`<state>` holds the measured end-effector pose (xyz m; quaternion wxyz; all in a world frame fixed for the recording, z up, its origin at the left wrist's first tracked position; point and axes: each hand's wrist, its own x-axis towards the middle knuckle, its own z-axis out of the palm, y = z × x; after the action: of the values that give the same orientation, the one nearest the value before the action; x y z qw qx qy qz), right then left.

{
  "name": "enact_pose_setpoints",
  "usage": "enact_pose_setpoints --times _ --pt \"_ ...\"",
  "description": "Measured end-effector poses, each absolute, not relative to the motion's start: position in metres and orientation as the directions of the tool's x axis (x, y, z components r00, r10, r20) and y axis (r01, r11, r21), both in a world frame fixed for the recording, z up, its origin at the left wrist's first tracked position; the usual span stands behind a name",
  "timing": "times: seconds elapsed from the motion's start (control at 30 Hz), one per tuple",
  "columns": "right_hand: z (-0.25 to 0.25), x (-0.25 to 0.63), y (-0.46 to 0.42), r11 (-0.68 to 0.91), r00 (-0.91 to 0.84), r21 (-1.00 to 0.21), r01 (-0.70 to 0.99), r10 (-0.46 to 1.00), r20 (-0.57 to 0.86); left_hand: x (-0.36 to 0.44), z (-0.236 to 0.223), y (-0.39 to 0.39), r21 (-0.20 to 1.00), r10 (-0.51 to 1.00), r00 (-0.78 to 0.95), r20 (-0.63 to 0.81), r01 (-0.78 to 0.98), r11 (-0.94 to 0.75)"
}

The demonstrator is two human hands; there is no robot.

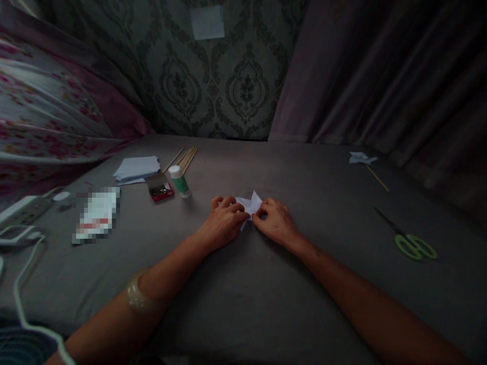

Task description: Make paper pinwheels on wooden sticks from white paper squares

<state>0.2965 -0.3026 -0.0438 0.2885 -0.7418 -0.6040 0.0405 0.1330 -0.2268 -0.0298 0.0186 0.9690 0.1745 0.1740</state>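
Between my hands, at the middle of the grey cloth-covered table (266, 304), is a white paper pinwheel (249, 204) with pointed, folded blades. My left hand (226, 223) grips its left side, thumb and fingers closed near its centre. From the right, my right hand (276, 220) pinches the paper with thumb and forefinger, the fingers curled. Parts of the pinwheel are hidden under the fingers. Another white paper pinwheel (359, 157) on a thin wooden stick (377, 177) lies at the far right.
Green-handled scissors (413, 246) lie at the right. Left of my hands are a glue stick (179, 181), an open red box of small metal pieces (162, 192), wooden sticks (188, 159), stacked white paper (139, 168), a blurred packet (98, 213) and a power strip (26, 213) with a white cable.
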Motion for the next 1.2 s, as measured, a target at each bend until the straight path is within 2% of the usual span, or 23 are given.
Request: enact_pose_setpoints --times 0.63,0.87,1.2 --pt "-0.043 0.2949 -0.3017 -0.14 0.283 -0.455 0.88 0.922 0.265 0.1344 -0.0236 -0.2312 0.107 0.39 0.887 0.249 0.375 -0.921" --pt "-0.0438 0.2943 -0.3021 -0.139 0.285 -0.454 0.88 0.92 0.269 0.1343 -0.0284 -0.2291 0.1 0.373 0.882 0.287 0.36 -0.928" --pt "-0.0465 0.2931 -0.3018 -0.145 0.289 -0.443 0.885 0.916 0.278 0.1337 -0.0251 -0.2305 0.09 0.364 0.891 0.27 0.353 -0.931"
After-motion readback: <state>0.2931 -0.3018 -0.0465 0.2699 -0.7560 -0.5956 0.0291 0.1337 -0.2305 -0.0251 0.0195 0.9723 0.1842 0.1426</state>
